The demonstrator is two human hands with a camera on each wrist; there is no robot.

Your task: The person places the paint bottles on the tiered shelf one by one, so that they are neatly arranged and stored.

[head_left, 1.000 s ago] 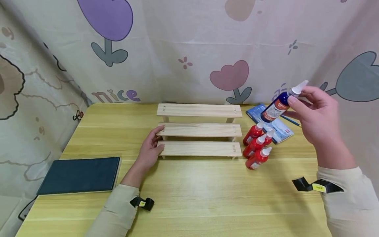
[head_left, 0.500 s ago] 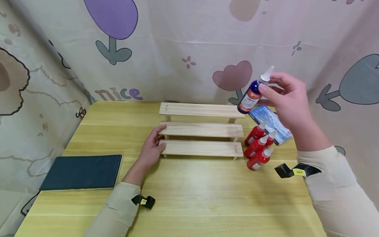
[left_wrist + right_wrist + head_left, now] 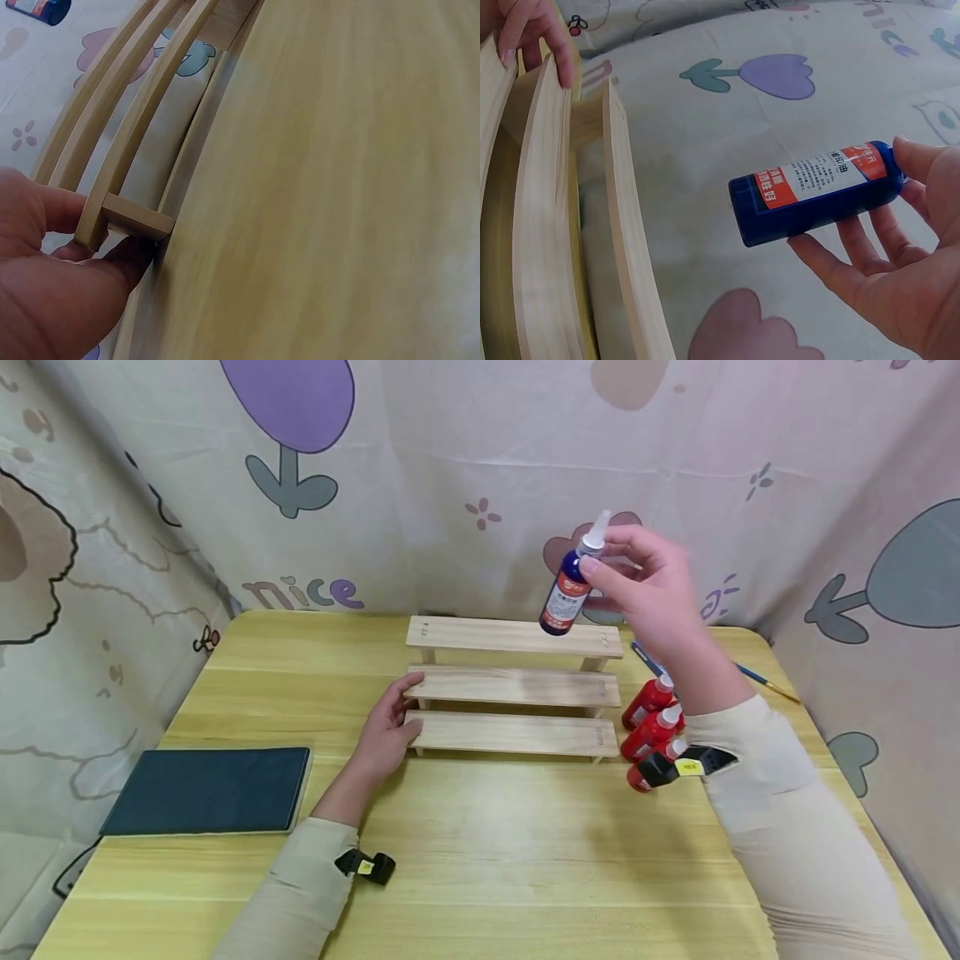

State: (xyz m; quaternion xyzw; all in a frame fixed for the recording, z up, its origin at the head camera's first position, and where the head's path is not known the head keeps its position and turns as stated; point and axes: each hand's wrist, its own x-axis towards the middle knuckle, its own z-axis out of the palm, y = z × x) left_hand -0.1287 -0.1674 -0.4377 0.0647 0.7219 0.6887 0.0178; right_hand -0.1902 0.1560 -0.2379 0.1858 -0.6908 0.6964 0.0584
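My right hand (image 3: 651, 589) pinches a blue bottle (image 3: 564, 602) near its neck, thumb on the near side. The bottle has a white pointed nozzle and an orange-and-white label; it leans and is held up in front of the top plank in the head view. In the right wrist view, fingers support the bottle (image 3: 817, 193) from below. A three-step wooden rack (image 3: 513, 687) stands on the table. My left hand (image 3: 384, 737) grips its left end, thumb at the lowest plank and fingers at the middle one. The left wrist view shows the hand (image 3: 56, 292) around a plank's end.
Several red bottles (image 3: 647, 702) with white nozzles stand just right of the rack, partly behind my right forearm. A paintbrush (image 3: 767, 682) lies behind them. A dark notebook (image 3: 206, 791) lies at the left. A patterned curtain (image 3: 450, 435) hangs behind the table.
My right hand has carried the blue bottle leftward, from over the blue booklet to the rack's top plank. My left hand keeps its grip on the rack.
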